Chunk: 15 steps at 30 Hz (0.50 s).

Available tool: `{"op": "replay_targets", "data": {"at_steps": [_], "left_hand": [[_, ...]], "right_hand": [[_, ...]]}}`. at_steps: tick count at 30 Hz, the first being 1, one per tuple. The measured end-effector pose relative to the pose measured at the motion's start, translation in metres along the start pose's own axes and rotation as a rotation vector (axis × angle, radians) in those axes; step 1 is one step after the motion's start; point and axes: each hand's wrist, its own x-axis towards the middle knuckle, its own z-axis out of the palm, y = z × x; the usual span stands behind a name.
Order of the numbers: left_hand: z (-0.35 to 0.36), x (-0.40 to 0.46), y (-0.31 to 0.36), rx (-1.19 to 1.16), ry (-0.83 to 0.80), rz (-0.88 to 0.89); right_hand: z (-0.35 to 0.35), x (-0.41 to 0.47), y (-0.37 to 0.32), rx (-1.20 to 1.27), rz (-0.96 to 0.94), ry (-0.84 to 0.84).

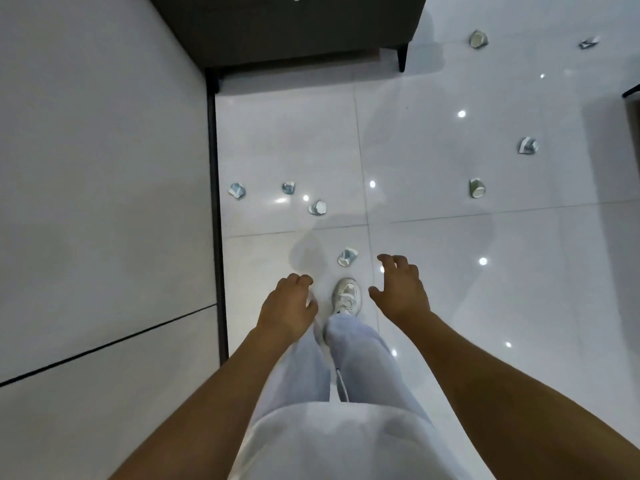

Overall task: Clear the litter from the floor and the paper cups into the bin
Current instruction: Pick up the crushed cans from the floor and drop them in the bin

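The nearest crushed paper cup [347, 257] lies on the glossy tile floor [433, 161], just ahead of the white shoe [346, 295] and between the two hands. Seven more cups are scattered farther off: three near the wall [104, 150] and four well apart to the right. The left hand [289, 308] and right hand [401, 289] both hang loosely curled, holding nothing. No bin is in view. A forward step could kick or flatten the nearest cup, and on such slick tile a nudged cup would likely skid away.
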Motion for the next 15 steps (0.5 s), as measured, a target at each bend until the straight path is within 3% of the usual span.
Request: {"op": "replay_targets", "data": {"at_steps": [6, 15], "left_hand": [[0.029, 0.094, -0.02, -0.035, -0.064, 0.034], [0.126, 0.24, -0.093, 0.014, -0.123, 0.086]], "right_hand": [[0.055, 0.084, 0.016, 0.063, 0.061, -0.017], [0.196, 0.225, 0.062, 0.121, 0.177, -0.096]]}}
